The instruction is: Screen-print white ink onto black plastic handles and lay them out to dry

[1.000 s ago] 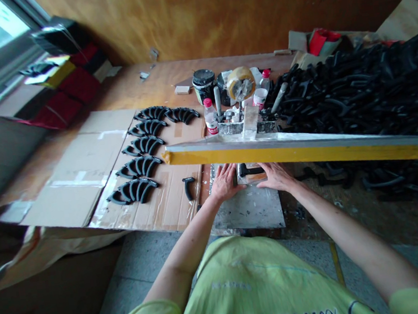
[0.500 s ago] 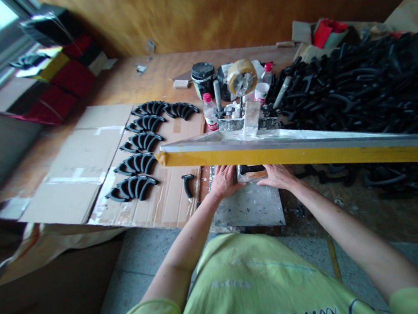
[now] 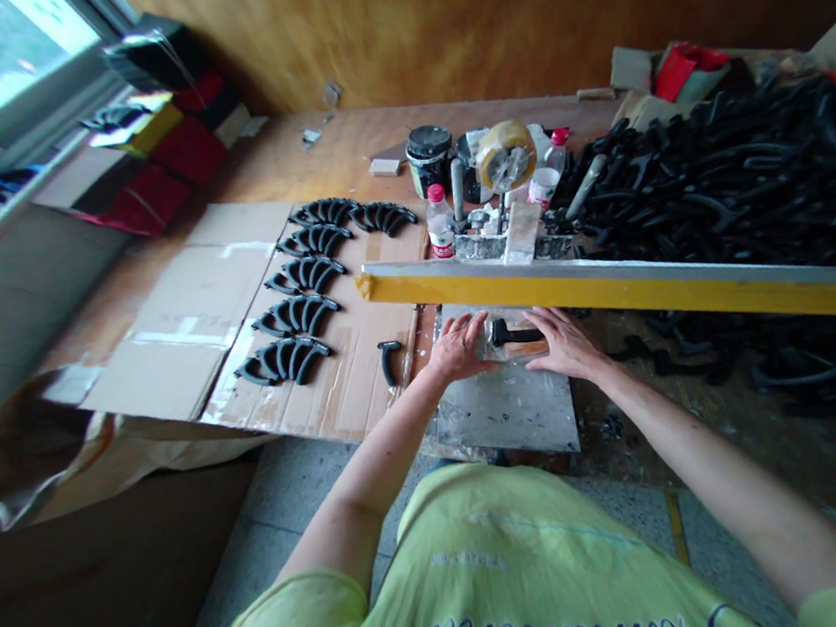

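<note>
A curved black plastic handle [image 3: 515, 334] lies on a small jig with a tan wooden strip [image 3: 526, 348], on a grey metal plate [image 3: 509, 414]. My left hand [image 3: 459, 349] rests on the jig's left side, fingers and thumb spread. On the right side my right hand [image 3: 564, 342] is also spread, its fingers close to the handle's right end; whether they touch it I cannot tell. Just beyond my hands, a frame with a yellow-taped edge [image 3: 612, 293] is held up by a clamp stand [image 3: 521, 231].
Rows of black handles [image 3: 298, 317] and one single handle [image 3: 391, 362] lie on cardboard [image 3: 353, 401] at left. A large pile of black handles [image 3: 735, 177] covers the right. Behind the frame stand a bottle with a red cap [image 3: 439, 221], a black tub [image 3: 430, 156] and a tape roll [image 3: 506, 155].
The view has shifted, so most things sit further right. The frame's edge appears higher relative to my hands, showing more of the handle and my fingers. Both hands stay beside the jig.
</note>
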Tool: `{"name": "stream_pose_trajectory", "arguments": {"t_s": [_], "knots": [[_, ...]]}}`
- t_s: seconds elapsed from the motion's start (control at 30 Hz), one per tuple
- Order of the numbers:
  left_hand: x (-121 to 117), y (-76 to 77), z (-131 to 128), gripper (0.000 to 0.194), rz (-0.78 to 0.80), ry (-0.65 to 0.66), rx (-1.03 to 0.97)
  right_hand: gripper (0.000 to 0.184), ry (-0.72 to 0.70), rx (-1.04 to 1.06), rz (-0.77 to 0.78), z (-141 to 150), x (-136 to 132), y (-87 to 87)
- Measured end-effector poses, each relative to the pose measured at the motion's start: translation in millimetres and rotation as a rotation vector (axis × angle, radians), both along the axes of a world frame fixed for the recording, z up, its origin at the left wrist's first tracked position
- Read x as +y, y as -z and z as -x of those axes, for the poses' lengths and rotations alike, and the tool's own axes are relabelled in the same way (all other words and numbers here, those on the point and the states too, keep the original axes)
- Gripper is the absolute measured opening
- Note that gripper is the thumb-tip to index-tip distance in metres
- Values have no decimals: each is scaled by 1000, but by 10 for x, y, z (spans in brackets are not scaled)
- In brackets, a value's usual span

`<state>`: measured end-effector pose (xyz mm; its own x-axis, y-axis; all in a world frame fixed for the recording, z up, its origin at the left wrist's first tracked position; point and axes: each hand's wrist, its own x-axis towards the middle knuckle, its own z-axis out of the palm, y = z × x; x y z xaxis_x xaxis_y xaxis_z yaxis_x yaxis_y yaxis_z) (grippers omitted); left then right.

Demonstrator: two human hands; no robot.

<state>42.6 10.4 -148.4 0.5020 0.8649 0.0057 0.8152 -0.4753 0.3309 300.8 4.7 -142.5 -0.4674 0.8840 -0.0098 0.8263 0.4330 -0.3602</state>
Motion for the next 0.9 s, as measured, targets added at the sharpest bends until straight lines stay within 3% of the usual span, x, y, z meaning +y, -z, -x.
{"name": "stream_pose_trajectory", "arguments": {"t_s": [0.3, 0.6, 0.9], "knots": [[46, 21, -44, 101, 10, 45, 41, 95, 3, -16, -27, -31, 6, 82], [150, -48, -27, 83, 90, 102, 127, 92, 103, -65, 38, -21, -17, 175], [154, -81, -30, 93, 5, 158, 148, 96, 64, -61, -5, 6, -25, 68]]}}
